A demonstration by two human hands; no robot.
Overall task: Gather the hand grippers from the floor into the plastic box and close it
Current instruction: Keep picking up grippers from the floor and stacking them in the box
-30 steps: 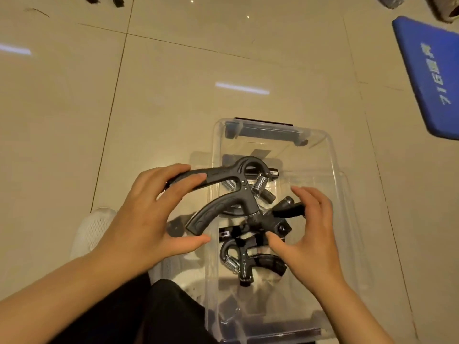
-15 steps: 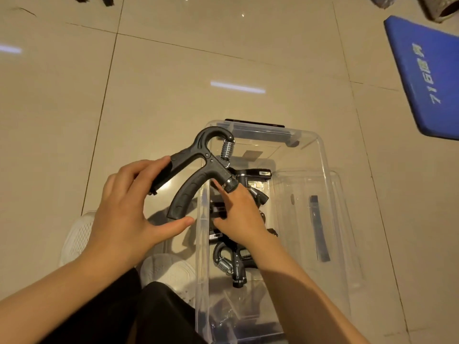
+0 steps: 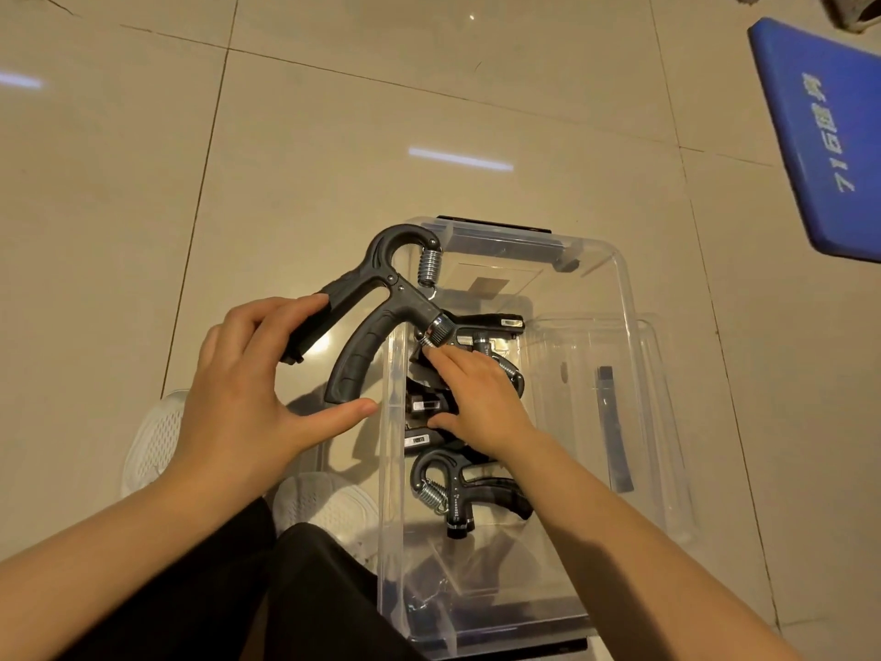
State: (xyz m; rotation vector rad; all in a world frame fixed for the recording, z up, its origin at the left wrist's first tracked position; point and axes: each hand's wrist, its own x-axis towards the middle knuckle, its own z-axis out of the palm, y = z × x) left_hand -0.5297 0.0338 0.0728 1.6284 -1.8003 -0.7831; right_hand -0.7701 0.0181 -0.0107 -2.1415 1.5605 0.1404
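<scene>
A clear plastic box (image 3: pixel 622 279) stands open on the tiled floor in front of me. Several black hand grippers (image 3: pixel 469 493) with steel springs lie inside it. My left hand (image 3: pixel 248 398) holds another black hand gripper (image 3: pixel 376 298) by its upper handle, over the box's left rim, with the thumb stretched out under the lower handle. My right hand (image 3: pixel 476 398) reaches into the box above the pile, and its fingertips touch that gripper's silver knob (image 3: pixel 436 333). The clear lid (image 3: pixel 667 374), with a dark latch strip, lies along the box's right side.
My white shoes (image 3: pixel 157 436) and dark trouser legs sit at the box's near left. A blue mat (image 3: pixel 829 136) lies on the floor at the far right. Beige floor tiles stretch to the left and beyond the box.
My left hand has swung the gripper up and left, from above the box to over its left rim. My right hand moved left from the pile to the gripper's knob.
</scene>
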